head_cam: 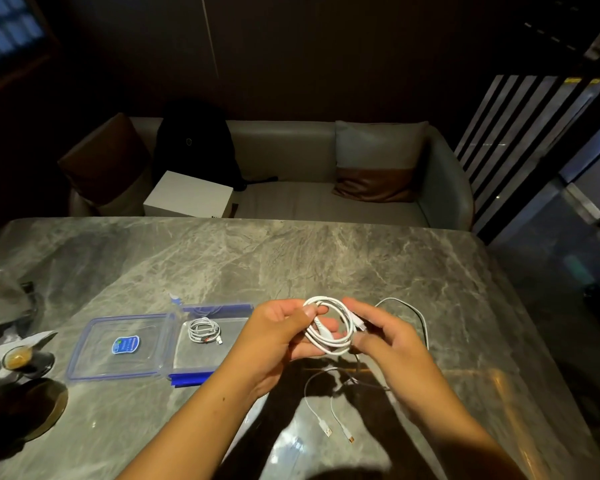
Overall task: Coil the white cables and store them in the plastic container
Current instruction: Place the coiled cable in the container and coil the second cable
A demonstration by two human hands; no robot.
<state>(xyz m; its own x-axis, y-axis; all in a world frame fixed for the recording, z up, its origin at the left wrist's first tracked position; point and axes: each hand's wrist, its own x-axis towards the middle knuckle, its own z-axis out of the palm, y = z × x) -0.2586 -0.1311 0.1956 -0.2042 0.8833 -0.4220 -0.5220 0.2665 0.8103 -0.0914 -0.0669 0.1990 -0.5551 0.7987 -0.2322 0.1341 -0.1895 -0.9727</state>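
head view: both hands are raised over a grey marble table [326,258], holding one white cable [329,327] wound into a loose coil between them. the left hand [274,337] has its fingers curled round the left side of the coil, thumb over the top loop. the right hand [385,337] pinches the coil's right side, where a plug end shows near its fingertips.

a thin white cable [418,315] arcs over the table behind the right hand; whether it joins the coil cannot be told. below the hands, two loose cable ends [326,410] lie on the table, each finishing in a small plug, running up into the shadow under the hands.

left of the hands sits the clear plastic container [201,355] with blue clips, open. inside it lies another coiled cable [203,330], pale and striped. the container's lid [118,348] lies flat just beside it on the left, touching its edge, with a blue sticker at its middle.

at the far left edge of the table stand a small glass [16,356] of brown drink on a dark saucer and some crumpled paper. beyond the table is a grey sofa [309,199] with cushions, a black backpack [194,147] and a white box [187,195] on its left part.
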